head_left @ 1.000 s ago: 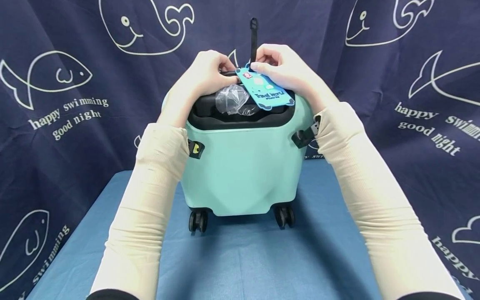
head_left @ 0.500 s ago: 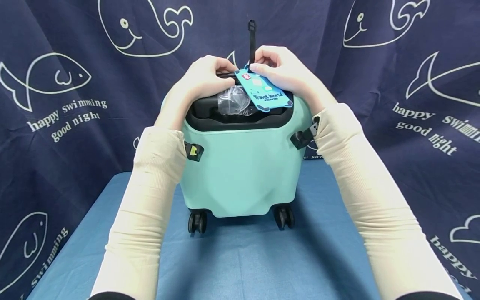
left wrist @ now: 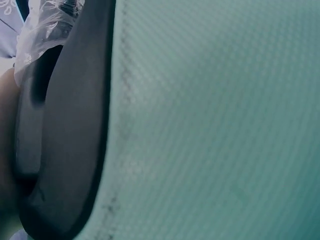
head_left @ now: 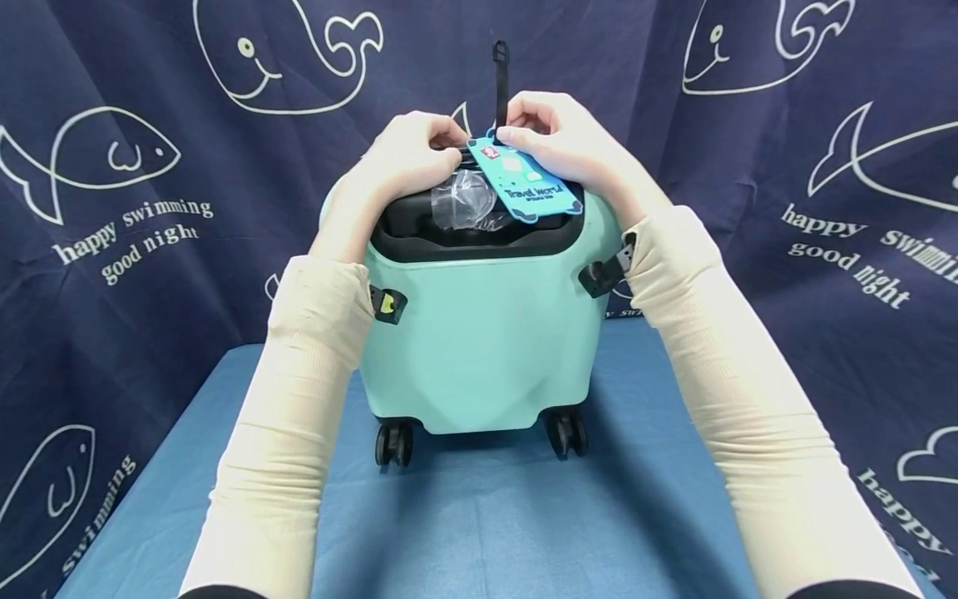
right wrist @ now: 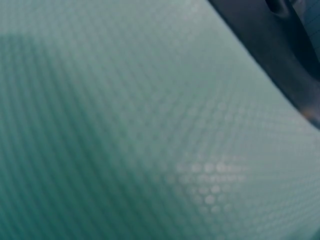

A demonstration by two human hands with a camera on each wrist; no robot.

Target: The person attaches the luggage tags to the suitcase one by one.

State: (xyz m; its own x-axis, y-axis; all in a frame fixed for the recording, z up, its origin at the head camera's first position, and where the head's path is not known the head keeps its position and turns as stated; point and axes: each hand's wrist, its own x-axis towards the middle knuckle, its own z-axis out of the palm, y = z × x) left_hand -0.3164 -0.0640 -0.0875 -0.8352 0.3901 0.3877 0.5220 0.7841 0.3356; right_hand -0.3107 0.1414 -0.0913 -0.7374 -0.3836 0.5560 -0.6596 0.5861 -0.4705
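A mint-green suitcase (head_left: 479, 349) stands upright on its black wheels, a black recessed panel (head_left: 412, 244) at its top. My left hand (head_left: 407, 158) curls over the dark handle (head_left: 466, 156) there, thumb in front and fingers behind; the fingertips are partly hidden. With thumb and fingers, my right hand (head_left: 561, 137) pinches the black strap (head_left: 501, 87) of a blue luggage tag (head_left: 527, 185). The strap's buckle end points up, and the tag hangs tilted across the panel. Crumpled clear plastic (head_left: 462, 200) covers part of the handle area. Both wrist views mostly show the textured green shell (left wrist: 215, 120).
A blue cloth (head_left: 479, 524) covers the table beneath the suitcase. Behind hangs a dark blue curtain (head_left: 247, 208) printed with fish and whales. Small black wrist devices (head_left: 606, 270) sit close to the shell.
My left thumb has drawn back slightly left from the tag's corner. The plastic has shifted a little; the right hand still holds the strap. The suitcase stays in place.
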